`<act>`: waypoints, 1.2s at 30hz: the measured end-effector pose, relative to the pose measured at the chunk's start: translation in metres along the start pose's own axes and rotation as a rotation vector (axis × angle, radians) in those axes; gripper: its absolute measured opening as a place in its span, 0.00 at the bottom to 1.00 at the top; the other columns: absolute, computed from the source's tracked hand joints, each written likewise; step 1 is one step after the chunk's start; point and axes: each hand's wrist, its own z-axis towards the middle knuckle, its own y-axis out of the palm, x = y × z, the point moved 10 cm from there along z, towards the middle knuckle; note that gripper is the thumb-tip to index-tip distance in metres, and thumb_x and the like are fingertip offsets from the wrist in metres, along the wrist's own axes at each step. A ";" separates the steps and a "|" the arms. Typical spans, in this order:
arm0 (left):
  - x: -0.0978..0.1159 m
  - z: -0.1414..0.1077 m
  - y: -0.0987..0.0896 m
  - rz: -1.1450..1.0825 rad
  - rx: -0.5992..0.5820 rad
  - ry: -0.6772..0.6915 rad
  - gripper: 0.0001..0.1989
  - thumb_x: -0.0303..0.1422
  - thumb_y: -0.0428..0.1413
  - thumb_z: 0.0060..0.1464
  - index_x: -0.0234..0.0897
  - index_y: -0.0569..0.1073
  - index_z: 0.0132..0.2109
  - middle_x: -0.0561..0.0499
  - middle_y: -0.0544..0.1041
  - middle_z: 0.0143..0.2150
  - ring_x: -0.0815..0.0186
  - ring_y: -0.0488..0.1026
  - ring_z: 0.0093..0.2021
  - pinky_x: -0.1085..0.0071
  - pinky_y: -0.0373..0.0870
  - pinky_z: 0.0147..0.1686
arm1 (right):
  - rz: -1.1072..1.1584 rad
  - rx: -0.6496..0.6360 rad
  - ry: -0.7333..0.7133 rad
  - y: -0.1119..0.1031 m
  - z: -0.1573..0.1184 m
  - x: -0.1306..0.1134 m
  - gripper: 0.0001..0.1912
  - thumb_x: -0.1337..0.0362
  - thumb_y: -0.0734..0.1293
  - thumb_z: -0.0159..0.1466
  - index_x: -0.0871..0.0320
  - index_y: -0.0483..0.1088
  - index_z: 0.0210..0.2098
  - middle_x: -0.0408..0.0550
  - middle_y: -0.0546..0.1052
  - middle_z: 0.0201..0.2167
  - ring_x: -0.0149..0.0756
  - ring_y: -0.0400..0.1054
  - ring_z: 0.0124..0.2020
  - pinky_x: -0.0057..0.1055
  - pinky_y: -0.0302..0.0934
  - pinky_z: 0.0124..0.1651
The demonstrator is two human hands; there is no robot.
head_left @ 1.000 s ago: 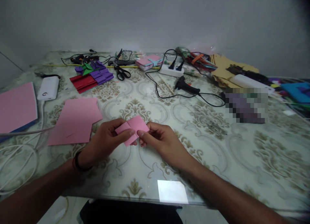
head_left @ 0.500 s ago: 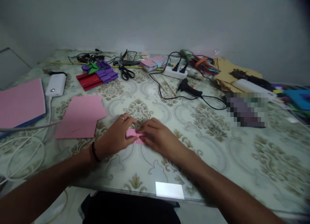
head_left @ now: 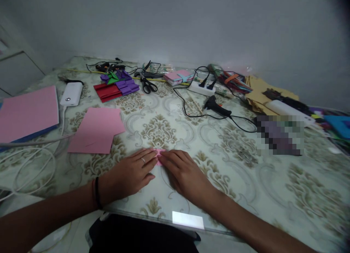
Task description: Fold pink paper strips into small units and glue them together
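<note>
A small folded pink paper (head_left: 159, 157) lies flat on the table, mostly covered by my fingers. My left hand (head_left: 131, 174) rests palm down over its left part, fingers stretched out and thumb apart. From the other side, my right hand (head_left: 188, 174) holds the paper's right part under bent fingers. Its thumb is largely hidden. A larger pink sheet (head_left: 97, 130) with a notched right side lies to the left of my hands.
At left are a pink stack (head_left: 30, 108), a white power bank (head_left: 72, 93) and a coiled white cable (head_left: 53, 169). Folded purple paper (head_left: 128, 87), folded red paper (head_left: 107, 93), scissors (head_left: 149, 85), a power strip (head_left: 202, 88) and a black glue gun (head_left: 218, 107) lie farther back.
My left hand has gone from pinching the pink paper to lying flat over it. My right hand stays on the paper, its fingers now lower. The view has shifted slightly.
</note>
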 end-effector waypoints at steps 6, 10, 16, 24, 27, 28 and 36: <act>-0.007 -0.005 0.003 -0.123 -0.140 0.029 0.30 0.35 0.60 0.62 0.35 0.66 0.69 0.35 0.64 0.72 0.48 0.58 0.74 0.49 0.61 0.71 | -0.055 -0.083 -0.064 0.004 0.007 0.003 0.30 0.80 0.63 0.61 0.69 0.69 0.63 0.62 0.76 0.60 0.52 0.68 0.59 0.54 0.65 0.62; -0.016 -0.004 0.007 -0.076 -0.173 -0.058 0.35 0.43 0.62 0.61 0.37 0.65 0.70 0.32 0.61 0.74 0.42 0.59 0.73 0.44 0.62 0.68 | -0.057 -0.098 -0.118 0.003 0.017 0.008 0.33 0.80 0.62 0.59 0.69 0.68 0.64 0.60 0.75 0.60 0.52 0.66 0.61 0.54 0.62 0.64; -0.017 0.000 0.008 -0.079 -0.142 -0.098 0.37 0.48 0.61 0.60 0.39 0.64 0.71 0.35 0.60 0.75 0.42 0.56 0.75 0.40 0.53 0.71 | -0.120 -0.086 -0.101 0.004 0.024 0.007 0.29 0.78 0.64 0.60 0.69 0.71 0.61 0.60 0.80 0.49 0.51 0.69 0.48 0.48 0.67 0.52; -0.019 -0.004 0.003 -0.094 -0.173 -0.046 0.26 0.41 0.57 0.64 0.30 0.69 0.63 0.31 0.63 0.73 0.49 0.55 0.76 0.50 0.58 0.72 | -0.108 -0.074 -0.088 0.005 0.009 -0.002 0.25 0.77 0.64 0.60 0.67 0.73 0.58 0.55 0.81 0.45 0.46 0.69 0.44 0.47 0.60 0.53; -0.020 -0.002 0.002 -0.046 -0.157 -0.032 0.30 0.42 0.58 0.64 0.28 0.67 0.66 0.32 0.67 0.71 0.47 0.61 0.73 0.49 0.60 0.71 | -0.136 -0.080 -0.092 0.005 0.007 -0.005 0.26 0.77 0.64 0.60 0.68 0.72 0.58 0.56 0.81 0.47 0.47 0.69 0.44 0.46 0.59 0.53; -0.020 -0.001 0.003 -0.038 -0.150 -0.032 0.31 0.43 0.58 0.63 0.28 0.66 0.67 0.32 0.68 0.70 0.47 0.63 0.72 0.49 0.60 0.71 | -0.147 -0.081 -0.089 0.006 0.006 -0.005 0.26 0.76 0.64 0.60 0.68 0.72 0.58 0.56 0.81 0.48 0.47 0.69 0.44 0.47 0.59 0.54; -0.022 0.003 0.003 -0.010 -0.137 -0.094 0.26 0.37 0.56 0.65 0.33 0.67 0.67 0.40 0.72 0.68 0.51 0.65 0.70 0.49 0.60 0.70 | -0.192 -0.089 -0.049 0.012 0.005 -0.010 0.29 0.75 0.65 0.59 0.73 0.70 0.60 0.57 0.82 0.42 0.46 0.71 0.37 0.45 0.59 0.45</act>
